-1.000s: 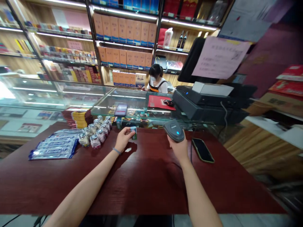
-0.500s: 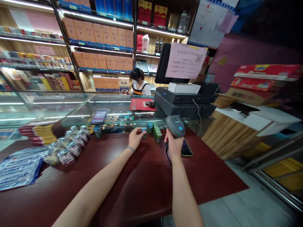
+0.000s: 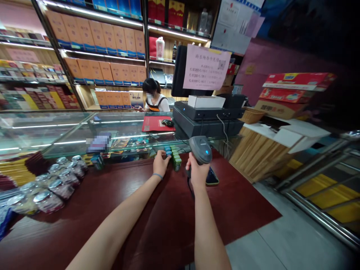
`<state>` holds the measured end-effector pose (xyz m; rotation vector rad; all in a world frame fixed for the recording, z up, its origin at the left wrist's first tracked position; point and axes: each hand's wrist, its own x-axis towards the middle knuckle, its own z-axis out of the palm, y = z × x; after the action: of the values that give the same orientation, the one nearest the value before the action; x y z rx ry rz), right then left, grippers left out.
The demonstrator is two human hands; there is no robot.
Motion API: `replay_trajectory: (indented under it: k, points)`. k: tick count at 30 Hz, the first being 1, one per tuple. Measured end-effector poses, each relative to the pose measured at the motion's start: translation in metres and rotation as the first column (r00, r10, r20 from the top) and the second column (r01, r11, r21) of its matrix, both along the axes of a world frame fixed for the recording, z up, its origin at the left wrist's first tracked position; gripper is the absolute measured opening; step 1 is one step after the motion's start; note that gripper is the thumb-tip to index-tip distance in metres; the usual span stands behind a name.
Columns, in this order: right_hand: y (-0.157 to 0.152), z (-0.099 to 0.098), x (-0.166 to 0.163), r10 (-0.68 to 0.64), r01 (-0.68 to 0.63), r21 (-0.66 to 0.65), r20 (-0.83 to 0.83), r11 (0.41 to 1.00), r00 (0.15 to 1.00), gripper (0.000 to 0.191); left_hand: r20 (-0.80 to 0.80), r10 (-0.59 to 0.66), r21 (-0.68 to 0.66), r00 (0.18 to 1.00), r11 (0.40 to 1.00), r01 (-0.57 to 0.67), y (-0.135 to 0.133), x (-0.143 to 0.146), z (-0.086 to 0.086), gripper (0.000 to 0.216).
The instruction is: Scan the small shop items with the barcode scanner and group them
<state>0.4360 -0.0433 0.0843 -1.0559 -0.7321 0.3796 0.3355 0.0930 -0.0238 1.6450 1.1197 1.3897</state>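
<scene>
My right hand (image 3: 198,171) is closed around the handle of a dark grey barcode scanner (image 3: 200,148), whose blue light is on. The scanner is held above the dark red table, and its cable hangs below my hand. At the table's back edge, my left hand (image 3: 161,163) pinches a small blue container (image 3: 168,153), partly covered by my fingers. Just right of it stands a row of small green containers (image 3: 176,161) with pale green lids. Behind my right hand a phone (image 3: 212,177) lies on the table.
Lidded glass jars (image 3: 49,200) stand in rows at the left, near stacked yellow and maroon packets (image 3: 17,170). Beyond the table are a glass counter (image 3: 123,129), a mouse (image 3: 167,123) and a monitor (image 3: 180,71). A person (image 3: 154,97) sits behind the counter.
The view has turned to the right, so the surroundings appear farther left. My left hand has brought the blue container closer to the green row. The scanner stays in my right hand.
</scene>
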Motion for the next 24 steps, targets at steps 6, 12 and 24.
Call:
replay_trajectory:
  k: [6,12,24]
  points:
    - [0.0,-0.001,-0.002,0.005,-0.005,-0.014,0.013,1.0,1.0,0.032,-0.008,0.011,0.072,1.0,0.997,-0.01,0.002,0.002,-0.005,0.024]
    - [0.0,-0.001,-0.003,0.011,-0.011,-0.02,-0.004,1.0,1.0,0.03,-0.043,0.012,0.115,0.999,0.993,-0.007,0.005,0.002,-0.007,0.027]
    - [0.001,-0.003,-0.003,0.02,-0.019,-0.021,0.022,1.0,1.0,0.033,-0.001,-0.021,0.059,1.0,0.998,0.021,0.007,0.003,-0.015,0.035]
